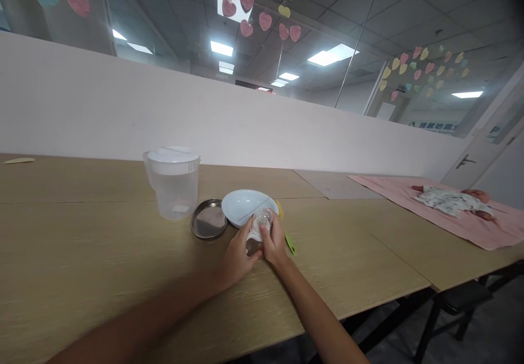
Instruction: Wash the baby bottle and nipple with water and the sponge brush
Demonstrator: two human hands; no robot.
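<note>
Both my hands are closed around a small baby bottle [264,216] with a clear domed top and a white collar, just above the table. My left hand [239,252] wraps its lower left side. On the right, my right hand [275,242] grips it, with the thumb across the front near the collar. Right behind the bottle stands a white bowl [239,203] with a thin, straight line across it. A round steel dish [208,220] lies left of the bowl. Beside my right hand, a green handle [290,244] sticks out; a yellow thing [280,209] shows at the bowl's right edge.
A clear lidded pitcher [176,186] stands behind the steel dish. Far right, a baby doll [450,200] in patterned white clothes lies on a pink cloth [393,192]. A flat pale object [19,160] is at the far left. A black stool [462,297] stands beyond the table's front edge.
</note>
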